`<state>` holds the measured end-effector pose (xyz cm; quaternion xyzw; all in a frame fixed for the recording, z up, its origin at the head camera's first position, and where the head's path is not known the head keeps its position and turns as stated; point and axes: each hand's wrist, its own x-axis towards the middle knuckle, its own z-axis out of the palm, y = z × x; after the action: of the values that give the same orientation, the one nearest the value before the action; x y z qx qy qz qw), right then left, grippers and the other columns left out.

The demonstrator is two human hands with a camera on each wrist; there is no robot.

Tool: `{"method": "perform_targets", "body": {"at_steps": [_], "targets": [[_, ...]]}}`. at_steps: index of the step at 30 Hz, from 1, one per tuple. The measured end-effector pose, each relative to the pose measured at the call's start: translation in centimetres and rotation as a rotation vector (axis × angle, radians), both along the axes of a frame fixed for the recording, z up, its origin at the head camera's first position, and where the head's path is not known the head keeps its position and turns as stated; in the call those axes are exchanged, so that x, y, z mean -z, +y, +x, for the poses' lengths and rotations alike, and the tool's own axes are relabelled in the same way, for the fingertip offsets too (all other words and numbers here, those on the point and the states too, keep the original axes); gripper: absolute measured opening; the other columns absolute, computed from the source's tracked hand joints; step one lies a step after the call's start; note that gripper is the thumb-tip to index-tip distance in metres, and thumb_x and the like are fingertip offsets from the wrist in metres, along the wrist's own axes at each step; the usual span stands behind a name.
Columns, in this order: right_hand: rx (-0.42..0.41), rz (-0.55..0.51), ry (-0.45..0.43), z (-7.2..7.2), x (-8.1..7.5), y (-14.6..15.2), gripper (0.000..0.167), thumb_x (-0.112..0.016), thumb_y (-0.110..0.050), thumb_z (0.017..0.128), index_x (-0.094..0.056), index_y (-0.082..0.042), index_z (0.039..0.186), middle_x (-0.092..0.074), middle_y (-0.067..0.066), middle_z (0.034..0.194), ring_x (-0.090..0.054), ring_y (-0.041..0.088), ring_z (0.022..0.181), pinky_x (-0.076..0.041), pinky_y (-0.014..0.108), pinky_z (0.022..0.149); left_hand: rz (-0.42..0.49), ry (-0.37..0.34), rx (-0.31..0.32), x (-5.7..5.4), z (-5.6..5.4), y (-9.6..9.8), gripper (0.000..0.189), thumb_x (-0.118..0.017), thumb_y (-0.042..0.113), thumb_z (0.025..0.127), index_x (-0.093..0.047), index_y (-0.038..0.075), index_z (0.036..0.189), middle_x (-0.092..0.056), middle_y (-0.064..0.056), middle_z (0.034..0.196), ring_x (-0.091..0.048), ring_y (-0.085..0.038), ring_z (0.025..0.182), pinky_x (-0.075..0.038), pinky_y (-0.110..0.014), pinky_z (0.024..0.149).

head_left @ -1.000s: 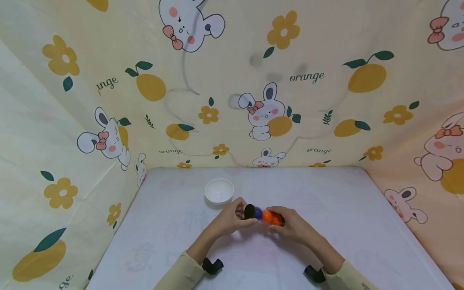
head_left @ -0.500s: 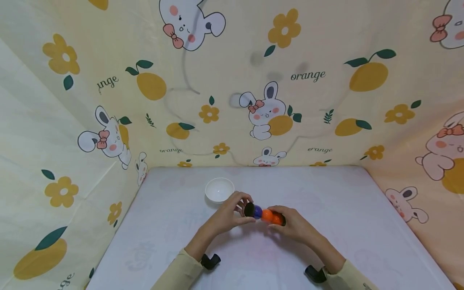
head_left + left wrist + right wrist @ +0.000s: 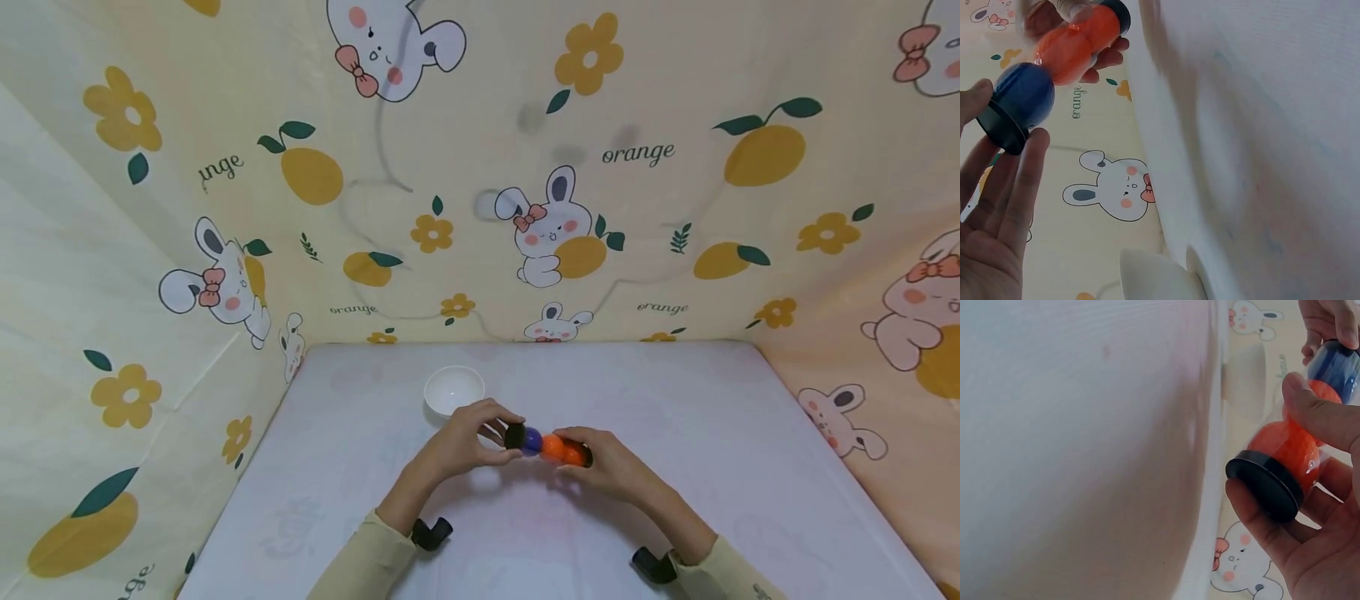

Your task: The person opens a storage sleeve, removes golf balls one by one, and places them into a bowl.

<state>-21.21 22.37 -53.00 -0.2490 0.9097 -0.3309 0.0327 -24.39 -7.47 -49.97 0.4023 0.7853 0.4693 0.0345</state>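
Both hands hold a clear bulging tube [image 3: 552, 447] with a black cap at each end, lifted above the table. Inside are a blue ball [image 3: 1025, 94] and two orange balls [image 3: 1063, 55]. My left hand [image 3: 467, 443] pinches the black cap [image 3: 1002, 125] at the blue end between thumb and fingertips. At the orange end, my right hand [image 3: 603, 463] grips the tube, its thumb across the clear side and a finger against the other black cap [image 3: 1266, 484] in the right wrist view. A white bowl [image 3: 437, 392] stands just behind my left hand.
A pale cloth covers the table [image 3: 360, 500]. Behind it and at the sides hang cream curtains [image 3: 465, 108] printed with rabbits and oranges. Black wrist-worn devices [image 3: 431, 533] sit at both sleeves.
My left fingers have opened out from a curled pose, and the hand has shifted slightly left around the black cap. The tube and right hand stay nearly in place.
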Motion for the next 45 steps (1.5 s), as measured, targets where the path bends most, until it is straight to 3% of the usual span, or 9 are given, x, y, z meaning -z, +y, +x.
{"method": "perform_targets", "body": {"at_steps": [9,17,22,32,37,45], "targets": [[-0.037,-0.026,-0.002,0.2,-0.1,0.0,0.055,-0.088,-0.025,0.092,-0.069,-0.003,0.139,-0.072,0.014,0.135,-0.068,0.026,0.115,-0.058,0.045,0.100,0.020,-0.067,0.042,0.0,-0.5,-0.4,0.043,-0.090,0.014,0.089,-0.073,0.007,0.128,-0.072,-0.004,0.120,-0.075,-0.018,0.099,-0.065,-0.032,0.089],[-0.002,-0.023,-0.032,0.2,0.2,0.0,0.056,-0.088,-0.028,0.092,-0.069,-0.005,0.140,-0.072,0.012,0.135,-0.067,0.023,0.114,-0.058,0.041,0.099,-0.039,-0.112,-0.024,0.2,-0.1,-0.3,0.048,-0.088,0.017,0.093,-0.070,0.008,0.136,-0.071,-0.001,0.128,-0.071,-0.012,0.106,-0.063,-0.030,0.094],[0.007,-0.022,-0.027,0.4,0.2,-0.1,0.056,-0.088,-0.027,0.091,-0.069,-0.004,0.138,-0.073,0.012,0.133,-0.067,0.023,0.113,-0.057,0.042,0.099,-0.093,-0.085,-0.052,0.4,0.3,-0.3,0.044,-0.086,0.020,0.095,-0.069,0.013,0.135,-0.073,0.002,0.121,-0.071,-0.011,0.103,-0.063,-0.028,0.093],[0.004,-0.017,0.000,0.3,-0.1,-0.3,0.053,-0.090,-0.024,0.090,-0.071,-0.007,0.136,-0.075,0.007,0.129,-0.065,0.018,0.107,-0.058,0.041,0.097,-0.002,-0.092,-0.092,0.8,0.7,0.0,0.042,-0.091,0.015,0.089,-0.072,0.014,0.126,-0.073,0.000,0.112,-0.071,-0.014,0.099,-0.064,-0.025,0.083],[0.008,-0.024,-0.019,0.3,-0.2,-0.2,0.053,-0.089,-0.023,0.091,-0.071,-0.007,0.137,-0.074,0.007,0.131,-0.066,0.020,0.109,-0.057,0.048,0.101,0.028,-0.098,-0.108,1.0,0.9,0.1,0.041,-0.091,0.015,0.088,-0.073,0.015,0.125,-0.073,0.001,0.111,-0.070,-0.011,0.098,-0.064,-0.025,0.081],[-0.023,-0.020,-0.047,0.5,-0.2,0.1,0.055,-0.088,-0.028,0.092,-0.070,-0.007,0.139,-0.073,0.009,0.135,-0.067,0.025,0.116,-0.056,0.054,0.104,0.010,-0.135,-0.060,0.7,0.9,-0.4,0.039,-0.091,0.017,0.088,-0.073,0.016,0.123,-0.075,0.000,0.111,-0.073,-0.014,0.094,-0.065,-0.027,0.082]]}}
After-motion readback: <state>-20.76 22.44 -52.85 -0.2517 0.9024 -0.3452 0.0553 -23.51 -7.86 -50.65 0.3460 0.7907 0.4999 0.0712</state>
